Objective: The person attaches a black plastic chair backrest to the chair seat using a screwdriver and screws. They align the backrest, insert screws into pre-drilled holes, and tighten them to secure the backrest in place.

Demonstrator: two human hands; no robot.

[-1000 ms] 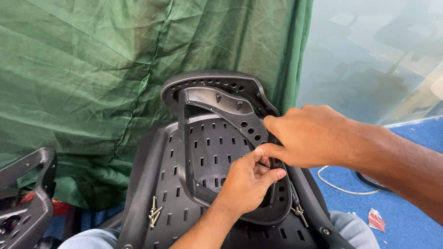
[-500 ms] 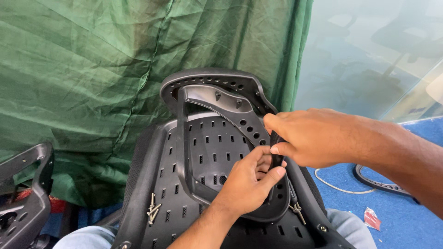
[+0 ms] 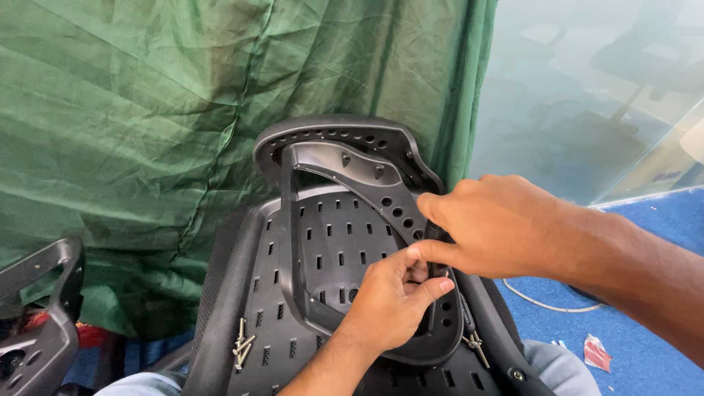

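A green tarp (image 3: 147,132) hangs left, blue floor (image 3: 645,323) right. The black seat shell (image 3: 249,293) rests on the lap; its curved bracket (image 3: 323,220) runs lengthwise away. Left hand (image 3: 389,301) and right hand (image 3: 491,224) pinch the bracket's right rim.

Blue carpeted floor (image 3: 645,220) carries a white cord (image 3: 543,302) and red scrap (image 3: 595,352), both right of the black perforated seat shell (image 3: 257,293).

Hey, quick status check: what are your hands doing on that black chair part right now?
Left hand and right hand both pinching at right edge of curved black frame. Frame lies on perforated chair shell. Loose screws on shell, clear of hands.
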